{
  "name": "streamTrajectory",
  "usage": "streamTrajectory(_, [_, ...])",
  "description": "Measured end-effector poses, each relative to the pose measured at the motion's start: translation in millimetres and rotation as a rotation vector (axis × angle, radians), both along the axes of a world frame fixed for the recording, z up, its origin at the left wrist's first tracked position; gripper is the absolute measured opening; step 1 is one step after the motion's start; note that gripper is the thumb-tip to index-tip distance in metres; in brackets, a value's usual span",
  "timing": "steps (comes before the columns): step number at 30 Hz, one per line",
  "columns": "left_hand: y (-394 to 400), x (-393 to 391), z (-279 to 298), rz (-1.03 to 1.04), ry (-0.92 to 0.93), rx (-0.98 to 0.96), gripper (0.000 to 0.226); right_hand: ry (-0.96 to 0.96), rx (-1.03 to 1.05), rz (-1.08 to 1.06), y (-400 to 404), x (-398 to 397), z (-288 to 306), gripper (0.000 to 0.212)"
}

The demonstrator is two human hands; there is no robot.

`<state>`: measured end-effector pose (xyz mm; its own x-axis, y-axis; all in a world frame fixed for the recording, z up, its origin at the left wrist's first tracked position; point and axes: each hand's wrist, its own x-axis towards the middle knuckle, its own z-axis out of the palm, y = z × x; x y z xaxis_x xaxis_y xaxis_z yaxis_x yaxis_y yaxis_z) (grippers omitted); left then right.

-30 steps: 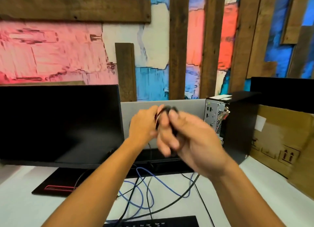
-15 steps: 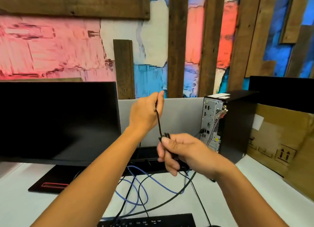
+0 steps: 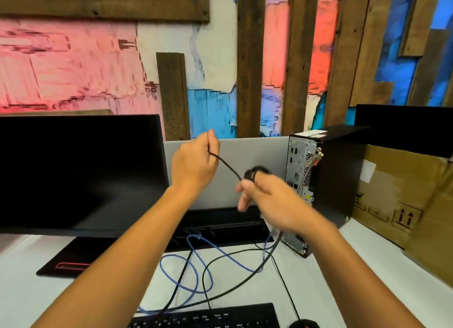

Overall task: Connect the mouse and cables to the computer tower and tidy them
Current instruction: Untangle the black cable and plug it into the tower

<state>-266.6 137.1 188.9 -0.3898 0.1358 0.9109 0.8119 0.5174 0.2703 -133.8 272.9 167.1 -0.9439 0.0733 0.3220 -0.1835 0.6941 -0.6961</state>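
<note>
My left hand is raised in front of the grey partition and pinches one end of a thin black cable. The cable runs down to my right hand, which grips a small coil of it near the computer tower. The tower stands upright at the right with its rear ports facing me and a cable plugged in. A blue cable and thicker black cables loop loosely on the white desk below my hands. The mouse peeks in at the bottom edge.
A black monitor fills the left side on its flat base. A black keyboard lies at the near edge. Cardboard boxes lean at the right, behind the tower. A grey partition closes off the back.
The hands were together a second ago. They have since pulled apart, stretching the black cable between them; the right hand dropped, then rose again toward the tower with the coil.
</note>
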Motion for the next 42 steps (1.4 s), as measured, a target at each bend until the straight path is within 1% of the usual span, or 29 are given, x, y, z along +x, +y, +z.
streamTrajectory(2, [3.6, -0.6, 16.5, 0.023, 0.039, -0.056, 0.042, -0.031, -0.317, 0.296, -19.1, 9.7, -10.7, 0.034])
streamTrajectory(4, [11.7, -4.3, 16.9, -0.031, 0.003, -0.042, 0.041, -0.074, -0.609, 0.595, -34.8, 23.3, -0.3, 0.032])
streamTrajectory(5, [16.4, -5.0, 12.3, -0.111, -0.072, -0.01, 0.039, -0.054, -0.715, 0.715, -39.5, 30.0, 12.0, 0.03])
streamTrajectory(7, [22.9, -4.3, -5.3, -0.26, -0.292, -0.014, 0.031, 0.157, -0.855, 0.829, -44.0, 41.2, 42.0, 0.029])
streamTrajectory(8, [24.1, -2.1, -18.5, -0.219, -0.298, -0.068, 0.029, 0.309, -0.9, 0.808, -43.1, 42.7, 55.4, 0.029])
streamTrajectory(9, [24.6, -1.2, -32.6, -0.169, -0.238, -0.111, 0.032, 0.474, -0.899, 0.736, -42.4, 42.1, 67.6, 0.029])
streamTrajectory(10, [25.8, 0.3, -45.9, -0.124, -0.175, -0.179, 0.038, 0.633, -0.834, 0.605, -40.2, 37.2, 75.7, 0.029])
streamTrajectory(12, [26.2, 8.1, -59.5, -0.166, -0.116, -0.235, 0.045, 0.823, -0.515, 0.187, -28.4, 21.4, 77.8, 0.026])
streamTrajectory(13, [25.7, 7.9, -62.5, -0.188, -0.093, -0.229, 0.045, 0.796, -0.278, -0.044, -19.9, 13.6, 71.3, 0.025])
streamTrajectory(14, [24.9, 6.6, -61.2, -0.189, -0.089, -0.206, 0.044, 0.684, -0.016, -0.232, -10.0, 6.8, 60.1, 0.026])
streamTrajectory(15, [23.0, 2.8, -57.7, -0.19, -0.083, -0.167, 0.044, 0.507, 0.217, -0.351, 0.2, 2.4, 45.9, 0.027])
streamTrajectory(16, [20.1, -0.7, -50.5, -0.18, -0.07, -0.132, 0.043, 0.319, 0.364, -0.399, 8.5, -0.7, 29.3, 0.028])
streamTrajectory(17, [17.5, -4.2, -42.8, -0.165, -0.044, -0.128, 0.042, 0.149, 0.41, -0.376, 12.4, -1.6, 14.0, 0.029])
streamTrajectory(19, [18.1, -7.9, -31.0, -0.129, 0.007, -0.194, 0.04, -0.069, 0.273, -0.175, 4.5, 3.9, -12.4, 0.036])
streamTrajectory(20, [20.9, -10.0, -27.3, -0.098, 0.041, -0.242, 0.041, -0.09, 0.136, -0.062, -4.0, 7.7, -21.7, 0.04])
streamTrajectory(22, [31.3, -15.7, -28.8, 0.048, 0.097, -0.367, 0.043, 0.013, -0.182, 0.053, -20.6, 15.8, -36.9, 0.044])
streamTrajectory(23, [35.7, -18.6, -32.4, 0.147, 0.065, -0.426, 0.046, 0.09, -0.298, 0.026, -24.8, 18.2, -42.1, 0.044])
streamTrajectory(24, [36.9, -24.9, -37.1, 0.256, -0.042, -0.474, 0.052, 0.145, -0.345, -0.035, -25.8, 19.0, -47.6, 0.043])
streamTrajectory(26, [31.0, -32.9, -42.4, 0.432, -0.357, -0.55, 0.062, 0.175, -0.318, -0.159, -22.8, 21.9, -61.4, 0.044])
streamTrajectory(27, [26.5, -34.8, -41.5, 0.456, -0.505, -0.567, 0.063, 0.16, -0.281, -0.208, -21.0, 24.5, -67.1, 0.044])
streamTrajectory(29, [21.9, -35.1, -32.5, 0.429, -0.715, -0.684, 0.056, 0.106, -0.19, -0.281, -17.7, 27.3, -75.7, 0.045])
streamTrajectory(31, [25.9, -33.8, -21.6, 0.299, -0.893, -0.837, 0.048, 0.077, -0.16, -0.325, -16.1, 24.3, -81.6, 0.045])
streamTrajectory(32, [29.0, -32.6, -18.1, 0.209, -1.025, -0.856, 0.046, 0.061, -0.178, -0.338, -15.4, 21.0, -84.7, 0.046])
streamTrajectory(33, [32.0, -31.6, -15.4, 0.081, -1.181, -0.757, 0.035, 0.048, -0.206, -0.352, -14.3, 17.0, -87.3, 0.046])
streamTrajectory(34, [33.3, -32.3, -14.7, -0.061, -1.326, -0.559, 0.021, 0.035, -0.232, -0.368, -13.1, 12.7, -90.4, 0.046])
streamTrajectory(36, [31.1, -36.1, -15.5, -0.363, -1.477, -0.205, 0.006, 0.019, -0.263, -0.4, -10.3, 5.3, -95.4, 0.046])
streamTrajectory(38, [27.9, -40.7, -18.3, -0.66, -1.555, 0.085, 0.017, 0.01, -0.27, -0.435, -6.5, -1.8, -100.2, 0.046])
streamTrajectory(40, [27.3, -42.8, -21.6, -0.836, -1.574, 0.22, 0.026, 0.002, -0.256, -0.462, -3.8, -9.6, -104.5, 0.047])
streamTrajectory(42, [31.7, -41.4, -24.2, -0.991, -1.578, 0.371, 0.026, -0.02, -0.222, -0.487, -3.6, -18.2, -110.3, 0.048])
